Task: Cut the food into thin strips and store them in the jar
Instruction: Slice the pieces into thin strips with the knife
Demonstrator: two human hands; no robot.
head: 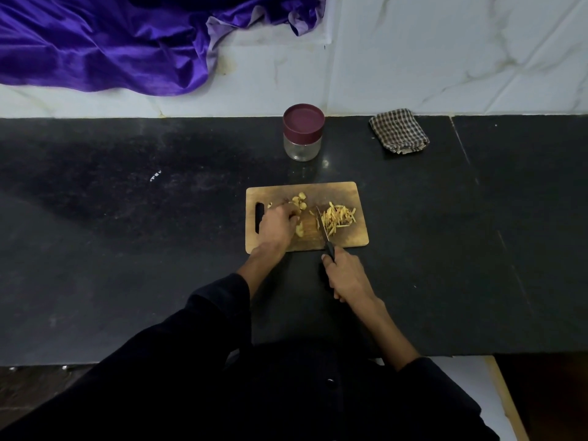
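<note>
One pile of pale yellow strips lies on the right part of one wooden cutting board, on a black countertop. One knife stands edge-down on the board with its blade touching the pile's left side, tip pointing toward 12 o'clock. A small uncut chunk sits left of the blade, at about 3 o'clock from the left hand and touching its fingertips. A few more uncut pieces lie at 1 o'clock from that hand, near the board's far edge; their exact number cannot be told.

The left hand rests palm-down on the board, fingers curled and bearing on the chunk; whether it pinches the piece or only presses it cannot be told. The right hand, at 6 o'clock from the strips and just off the board's near edge, is wrapped tightly round the knife's black handle. Both forearms reach forward from dark sleeves, converging on the board.

One clear jar with a maroon lid on stands at 12 o'clock from the board, well apart from both hands. One folded checked cloth lies at 1 o'clock, by the wall. One purple satin fabric drapes at 10 o'clock.
</note>
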